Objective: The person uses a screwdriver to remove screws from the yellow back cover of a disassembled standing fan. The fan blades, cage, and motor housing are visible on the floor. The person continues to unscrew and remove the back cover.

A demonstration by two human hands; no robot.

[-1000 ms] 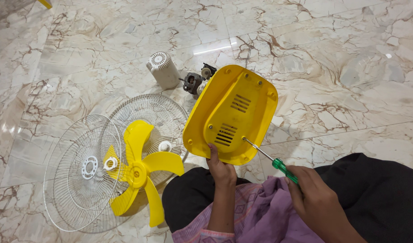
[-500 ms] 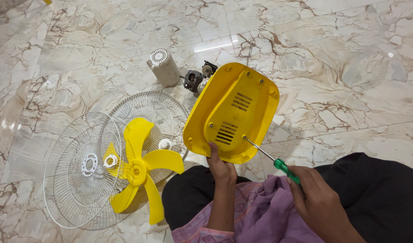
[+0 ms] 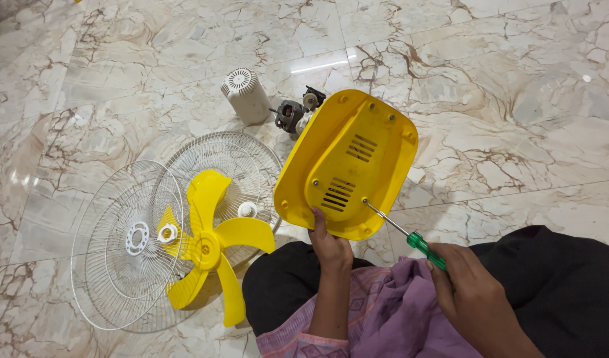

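Gripping the yellow plastic vented fan base (image 3: pixel 347 162) at its six o'clock edge, the left hand (image 3: pixel 329 244) steadies it upright on the floor; the right hand (image 3: pixel 473 295), at four o'clock, clasps a green-handled screwdriver (image 3: pixel 404 232), tip at a base screw.

We're down on a home floor here, polished marble tiles (image 3: pixel 503 86) with brown veining, no bench anywhere; fan parts lie spread straight on it, white wire grilles (image 3: pixel 128 265), yellow blade (image 3: pixel 211 245), small motor (image 3: pixel 290 114).

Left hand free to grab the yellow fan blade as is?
Probably not: the left hand is gripping the yellow base cover rim. The fan blade lies unobstructed on the wire grilles nearby.
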